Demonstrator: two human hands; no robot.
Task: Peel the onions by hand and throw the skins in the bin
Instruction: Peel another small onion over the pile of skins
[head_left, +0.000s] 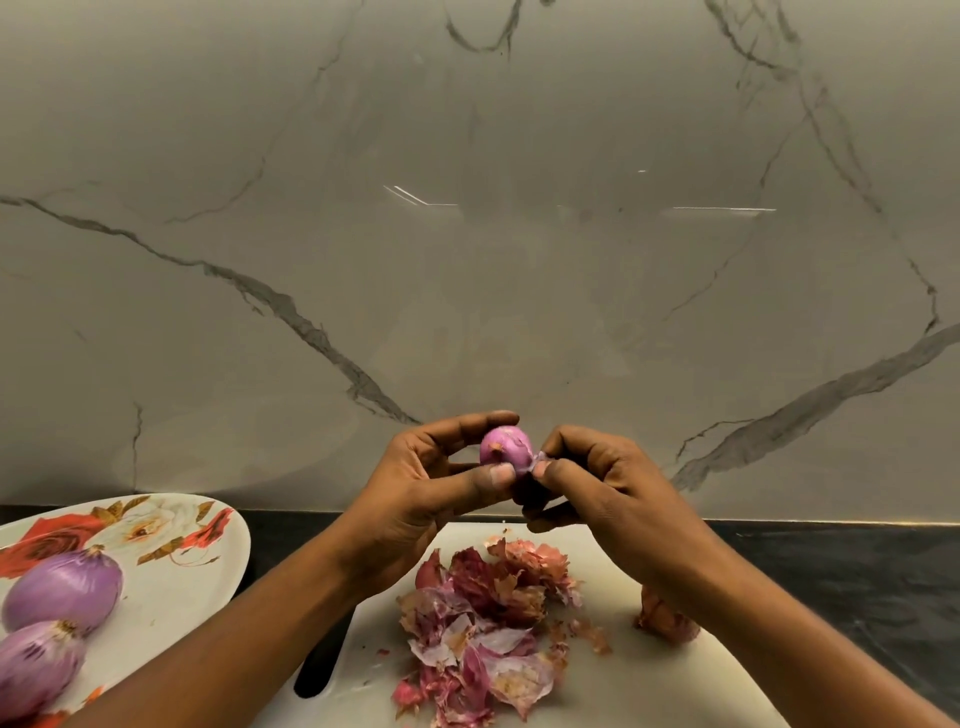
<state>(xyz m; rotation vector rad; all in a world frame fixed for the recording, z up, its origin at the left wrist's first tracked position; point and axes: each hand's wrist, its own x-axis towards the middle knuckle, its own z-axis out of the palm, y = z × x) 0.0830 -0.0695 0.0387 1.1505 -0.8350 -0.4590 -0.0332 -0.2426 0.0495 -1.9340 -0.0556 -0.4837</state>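
above the far edge of the white cutting board (649, 691) both hands are raised with a small pink onion (505, 451) between them; the left hand (431, 488) is curled round it, thumb pressed to its near side and fingers arched over its top; the right hand (597, 483) is closed in a pinch, thumb and forefinger nipping a thin pale strip of skin (536, 459) attached at the onion's right side; its other fingers are tucked under, holding nothing that i can see; the onion looks mostly bare and glossy.

on the board, about its middle and below the hands, lies a loose heap of skins (483, 623), reddish, papery brown and pale purple, with crumbs scattered round it; toward the board's right edge, half hidden behind the right forearm, sits a brownish lump (665, 616); whether it is an unpeeled onion or only husk i cannot tell; a dark slot-like shape (317, 670) shows at the board's left edge.

left of the board stands a flowered plate (171, 597) carrying two larger peeled purple onions (65, 590), side by side and seemingly touching; board and plate sit on a dark counter (857, 571); behind the board rises a veined marble wall (467, 208)
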